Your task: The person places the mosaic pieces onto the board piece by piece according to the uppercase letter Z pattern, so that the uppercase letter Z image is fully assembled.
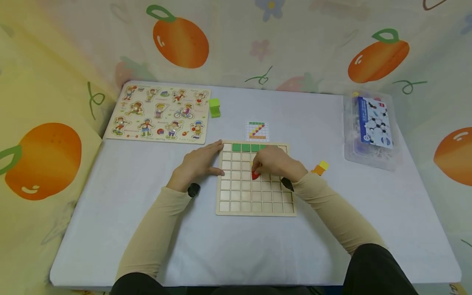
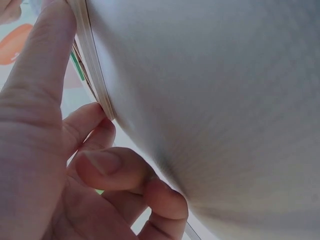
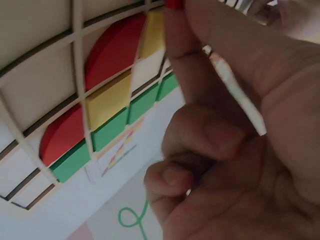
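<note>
A wooden grid board (image 1: 256, 214) lies on the table, with green square pieces (image 1: 246, 147) in its top row. In the right wrist view, red curved pieces (image 3: 115, 50) and yellow pieces (image 3: 109, 100) sit in cells beside the green ones. My right hand (image 1: 274, 161) pinches a red piece (image 1: 255, 175) between thumb and forefinger, over the middle of the grid; its other fingers are curled. At the board's left edge rests my left hand (image 1: 197, 163), thumb and fingertips spread along the rim. The right hand hides part of the grid in the head view.
Behind the board lies a small pattern card (image 1: 257, 131). Green blocks (image 1: 214, 107) stand beside a picture puzzle (image 1: 158, 112) at the back left. To the right are yellow and orange blocks (image 1: 320, 167) and a clear plastic box (image 1: 370, 130).
</note>
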`<state>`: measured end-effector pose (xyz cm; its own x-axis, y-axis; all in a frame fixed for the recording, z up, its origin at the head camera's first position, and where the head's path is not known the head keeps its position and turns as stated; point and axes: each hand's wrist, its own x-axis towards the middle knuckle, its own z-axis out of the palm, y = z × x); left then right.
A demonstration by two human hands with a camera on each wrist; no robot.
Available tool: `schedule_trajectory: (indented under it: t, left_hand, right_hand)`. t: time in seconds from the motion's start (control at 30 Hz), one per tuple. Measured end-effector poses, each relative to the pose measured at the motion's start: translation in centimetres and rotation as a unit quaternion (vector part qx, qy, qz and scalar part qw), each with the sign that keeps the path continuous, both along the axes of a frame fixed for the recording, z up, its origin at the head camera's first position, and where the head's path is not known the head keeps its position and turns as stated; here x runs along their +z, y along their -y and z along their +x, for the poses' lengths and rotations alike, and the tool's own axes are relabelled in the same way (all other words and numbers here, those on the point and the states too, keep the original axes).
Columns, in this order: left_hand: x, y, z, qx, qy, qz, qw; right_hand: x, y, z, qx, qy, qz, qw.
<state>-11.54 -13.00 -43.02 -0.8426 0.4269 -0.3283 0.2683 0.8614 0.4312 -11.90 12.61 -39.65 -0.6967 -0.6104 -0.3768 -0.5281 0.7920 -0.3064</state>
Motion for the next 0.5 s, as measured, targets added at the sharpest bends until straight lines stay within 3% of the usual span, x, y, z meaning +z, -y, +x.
schedule_trajectory:
  t: [0.27,0.5]
  left_hand:
    - [-0.08,0.05,0.01,0.001,-0.004,0.004,1.0000]
    - [-0.05,0.07,0.08,0.003,-0.002,0.004,1.0000]
  right_hand:
    - [-0.58,0.31,0.42,-0.034,-0.016,0.005,0.9993]
    - [-0.75,0.16,0.71,-0.034,-0.027,-0.017,0.9989]
